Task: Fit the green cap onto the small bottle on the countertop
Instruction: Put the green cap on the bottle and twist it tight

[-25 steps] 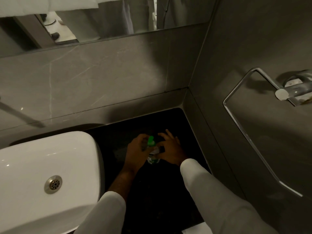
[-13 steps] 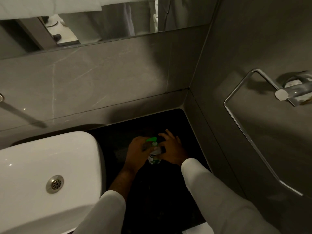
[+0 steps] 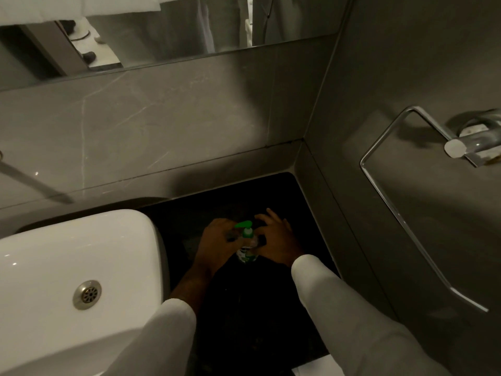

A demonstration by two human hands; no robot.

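Note:
A small clear bottle [image 3: 246,255] with a green and white label stands on the black countertop [image 3: 244,308]. A green pump cap [image 3: 245,228] sits on its neck, nozzle pointing left. My left hand [image 3: 217,245] wraps the bottle from the left, fingers near the neck. My right hand [image 3: 276,237] holds the bottle's upper part from the right, thumb and forefinger close under the cap. Most of the bottle's body is hidden between my hands.
A white basin [image 3: 67,280] with a metal drain [image 3: 87,294] fills the lower left, right beside my left forearm. Grey tiled walls close the corner behind and to the right. A chrome towel holder [image 3: 406,213] sticks out from the right wall. A mirror [image 3: 162,31] runs above.
The green cap has turned on the bottle: its nozzle, upright-looking a second ago, now points left. Both hands stayed in place around the bottle.

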